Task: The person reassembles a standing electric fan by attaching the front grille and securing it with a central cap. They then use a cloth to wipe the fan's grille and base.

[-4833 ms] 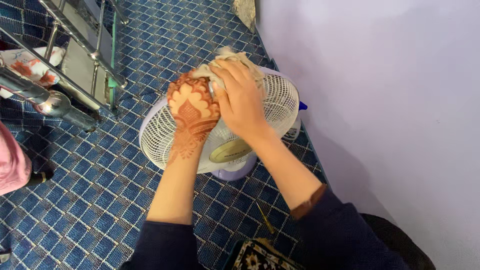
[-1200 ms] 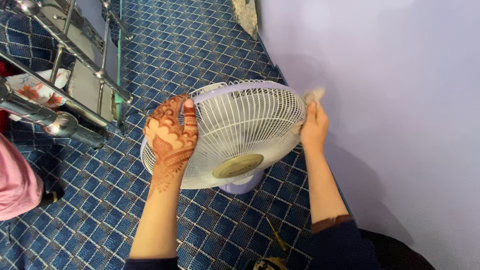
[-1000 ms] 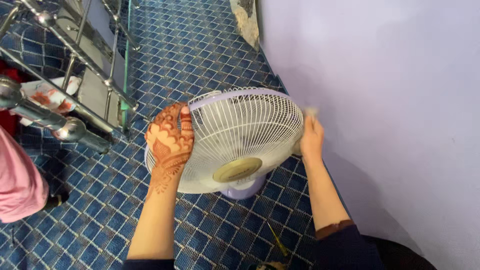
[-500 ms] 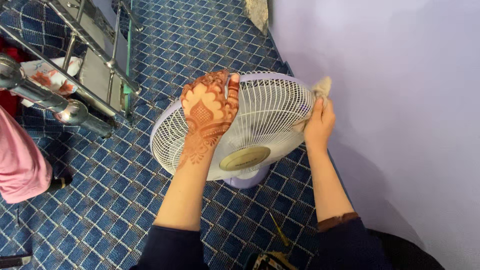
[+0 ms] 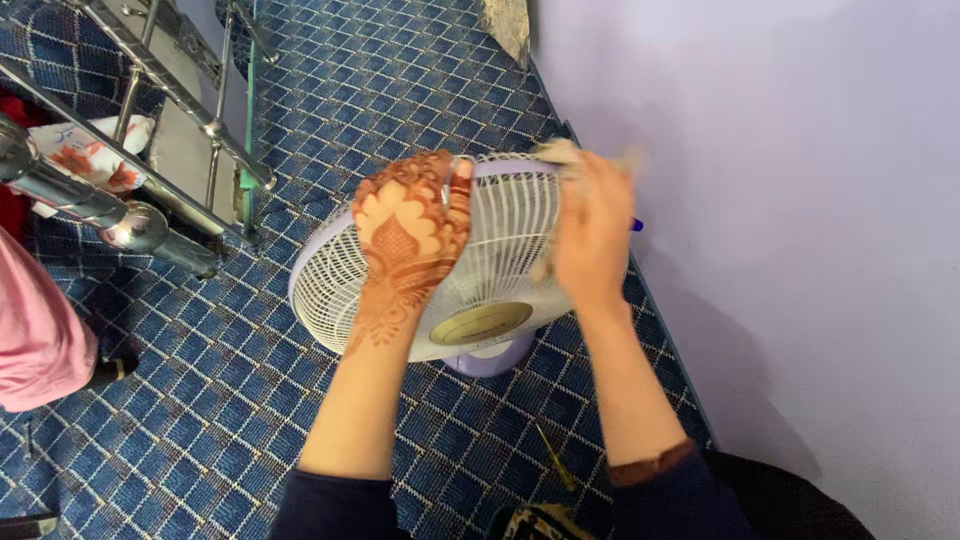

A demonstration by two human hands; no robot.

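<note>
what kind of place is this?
Probably a room in a home: blue patterned carpet, a plain lilac wall, a metal rack, and a table fan on the floor.
</note>
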